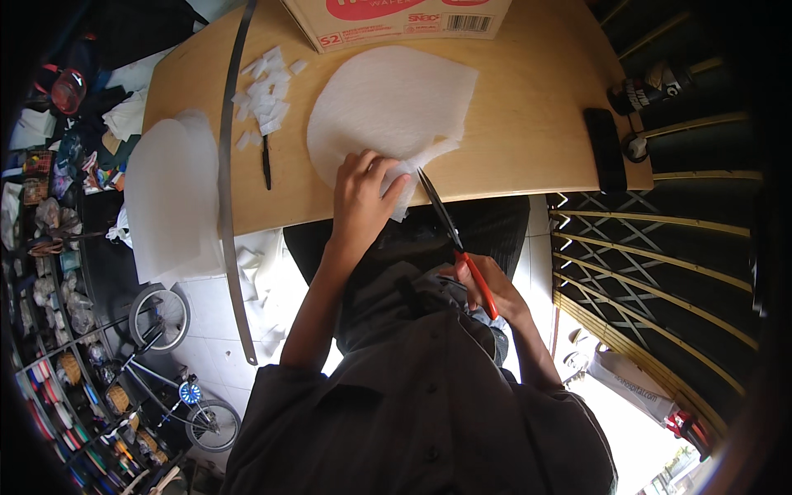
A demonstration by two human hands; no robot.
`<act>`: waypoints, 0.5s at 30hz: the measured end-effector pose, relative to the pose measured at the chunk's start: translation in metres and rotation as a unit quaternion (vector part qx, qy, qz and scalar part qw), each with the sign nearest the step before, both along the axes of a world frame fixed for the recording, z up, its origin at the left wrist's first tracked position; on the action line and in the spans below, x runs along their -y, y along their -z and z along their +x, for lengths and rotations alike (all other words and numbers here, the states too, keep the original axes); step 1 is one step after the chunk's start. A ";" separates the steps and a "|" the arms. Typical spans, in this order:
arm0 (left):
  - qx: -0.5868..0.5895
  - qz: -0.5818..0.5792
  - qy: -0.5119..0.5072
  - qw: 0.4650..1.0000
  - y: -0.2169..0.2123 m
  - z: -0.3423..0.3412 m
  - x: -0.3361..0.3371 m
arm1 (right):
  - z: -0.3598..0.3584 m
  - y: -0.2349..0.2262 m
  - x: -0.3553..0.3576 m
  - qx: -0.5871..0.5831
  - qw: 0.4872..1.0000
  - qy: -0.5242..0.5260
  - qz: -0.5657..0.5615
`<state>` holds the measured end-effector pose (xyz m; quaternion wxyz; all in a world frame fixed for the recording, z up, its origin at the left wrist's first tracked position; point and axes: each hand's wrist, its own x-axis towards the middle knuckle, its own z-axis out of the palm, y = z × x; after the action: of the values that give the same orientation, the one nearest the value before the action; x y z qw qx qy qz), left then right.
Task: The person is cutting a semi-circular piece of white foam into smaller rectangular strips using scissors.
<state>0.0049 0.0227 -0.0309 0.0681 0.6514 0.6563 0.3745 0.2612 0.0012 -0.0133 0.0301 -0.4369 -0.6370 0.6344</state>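
A white, slightly see-through sheet (388, 103) with a rounded outline lies on the wooden table (528, 124). My left hand (363, 186) presses on its near edge, fingers bent over the material and thumb apart. In my right hand (483, 280) are scissors (448, 219) with red handles and long dark blades. The blade tips touch the sheet's near right edge, beside a folded or partly cut strip (433, 154). Whether the blades are apart is hard to make out. My right fingers are wrapped round the handles and partly hidden.
Small white cut pieces (266, 91) lie near a black pen (266, 163). A long metal ruler (228, 165) crosses the left side, next to more white sheets (172, 198) overhanging the edge. A cardboard box (396, 21) stands at the back; a black phone-like object (605, 150) lies right.
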 end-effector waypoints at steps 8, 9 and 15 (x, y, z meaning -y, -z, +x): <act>-0.016 0.033 0.017 0.999 -0.004 0.004 0.002 | 0.003 -0.002 0.002 0.015 1.000 -0.016 0.011; -0.021 0.035 0.024 0.999 -0.004 0.005 0.003 | 0.002 -0.001 0.001 0.011 1.000 -0.016 0.011; -0.009 0.038 0.036 0.999 0.008 0.005 0.007 | -0.012 -0.002 -0.002 0.016 1.000 -0.003 0.000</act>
<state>0.0094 0.0152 -0.0387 0.0510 0.6801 0.6181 0.3910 0.2493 0.0030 -0.0114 0.0177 -0.4453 -0.6384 0.6275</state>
